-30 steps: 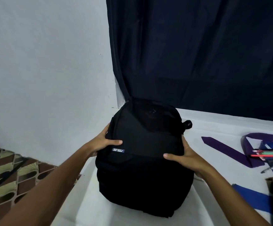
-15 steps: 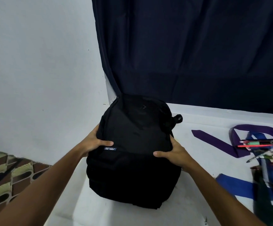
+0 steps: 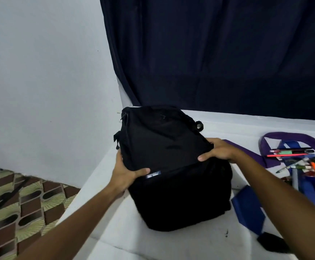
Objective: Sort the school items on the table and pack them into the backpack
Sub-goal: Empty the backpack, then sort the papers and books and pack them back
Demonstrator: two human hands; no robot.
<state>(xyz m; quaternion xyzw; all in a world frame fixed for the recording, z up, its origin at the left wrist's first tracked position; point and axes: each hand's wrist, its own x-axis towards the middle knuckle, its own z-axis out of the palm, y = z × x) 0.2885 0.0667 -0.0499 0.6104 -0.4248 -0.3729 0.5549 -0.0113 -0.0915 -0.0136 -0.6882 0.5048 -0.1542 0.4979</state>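
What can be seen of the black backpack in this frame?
The black backpack looks like matte fabric, with a small blue label on its front and a loop at its far top. It rests on the white table near the wall corner and appears closed. The left hand and right hand grip its sides, thumbs on the front.

Left hand point(image 3: 123, 173) and right hand point(image 3: 217, 152) grip the black backpack point(image 3: 171, 166) on the white table point(image 3: 115, 241).

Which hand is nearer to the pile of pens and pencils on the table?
The right hand. It grips the right side of the black backpack, the side facing the pens and pencils. The left hand grips the backpack's far side, away from them.
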